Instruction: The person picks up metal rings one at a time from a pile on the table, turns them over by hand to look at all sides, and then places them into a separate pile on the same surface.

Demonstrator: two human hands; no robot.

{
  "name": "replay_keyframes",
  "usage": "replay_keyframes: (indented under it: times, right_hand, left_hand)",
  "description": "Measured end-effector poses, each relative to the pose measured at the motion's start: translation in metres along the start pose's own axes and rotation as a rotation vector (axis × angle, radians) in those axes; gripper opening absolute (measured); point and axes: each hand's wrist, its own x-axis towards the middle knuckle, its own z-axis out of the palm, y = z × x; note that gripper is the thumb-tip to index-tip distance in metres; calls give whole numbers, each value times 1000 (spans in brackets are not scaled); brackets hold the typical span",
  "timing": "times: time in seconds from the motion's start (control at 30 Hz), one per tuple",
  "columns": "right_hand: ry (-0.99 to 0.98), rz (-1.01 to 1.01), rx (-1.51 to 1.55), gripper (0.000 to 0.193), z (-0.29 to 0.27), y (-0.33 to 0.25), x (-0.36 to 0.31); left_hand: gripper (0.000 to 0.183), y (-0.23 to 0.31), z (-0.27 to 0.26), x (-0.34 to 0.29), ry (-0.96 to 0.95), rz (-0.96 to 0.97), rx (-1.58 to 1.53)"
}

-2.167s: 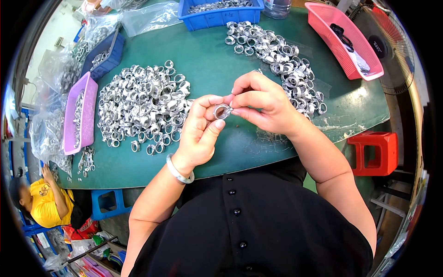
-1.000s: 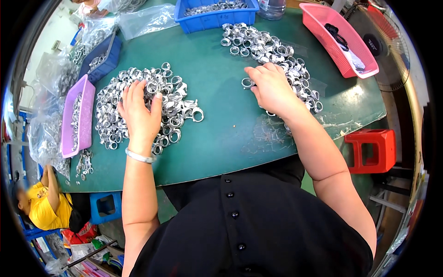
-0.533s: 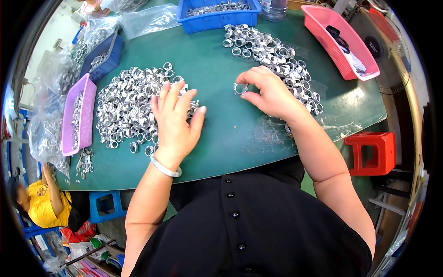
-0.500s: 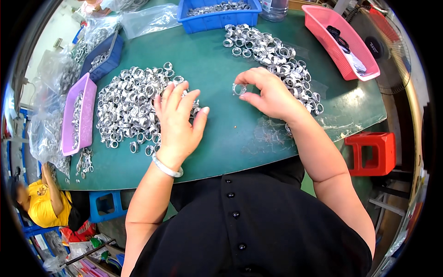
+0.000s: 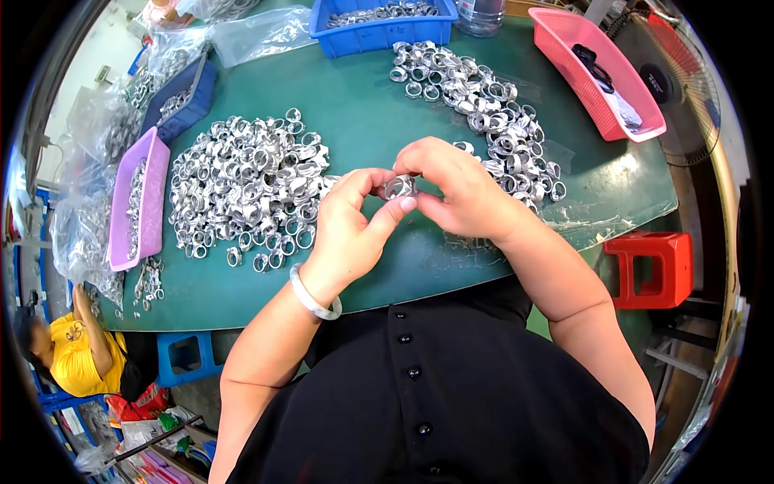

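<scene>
A silvery metal ring (image 5: 399, 189) is pinched between both my hands above the middle of the green table. My left hand (image 5: 351, 223) closes on it from the left, with thumb and fingertips touching it. From the other side the thumb and index finger of my right hand (image 5: 463, 190) grip it. Fingers partly cover the ring, so I cannot tell whether a second one is with it. A broad heap of similar metal rings (image 5: 242, 181) lies left of my left hand. A longer pile of rings (image 5: 504, 133) stretches beyond and right of my right hand.
A purple basket (image 5: 153, 189) and a dark blue bin (image 5: 201, 90) stand at the left. At the back are a blue bin (image 5: 387, 37) and a clear bottle (image 5: 480, 18). A pink basket (image 5: 564, 68) is at right, above a red stool (image 5: 651, 270). Another person (image 5: 79, 355) sits at left.
My left hand has left the heap's edge and moved right to meet my right hand. My right hand has shifted slightly left and down with its ring, and both now hold it.
</scene>
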Motion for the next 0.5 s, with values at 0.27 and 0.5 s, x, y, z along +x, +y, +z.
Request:
replay_keyframes:
  times: [0.27,0.5]
  right_hand:
    - [-54,148,126,32,-1,2,-4]
    - [-66,187,157,28,-2,1,-4]
  left_hand:
    - [33,6,-7,0,96,251,285]
    - [36,4,-7,-1,105,275,281]
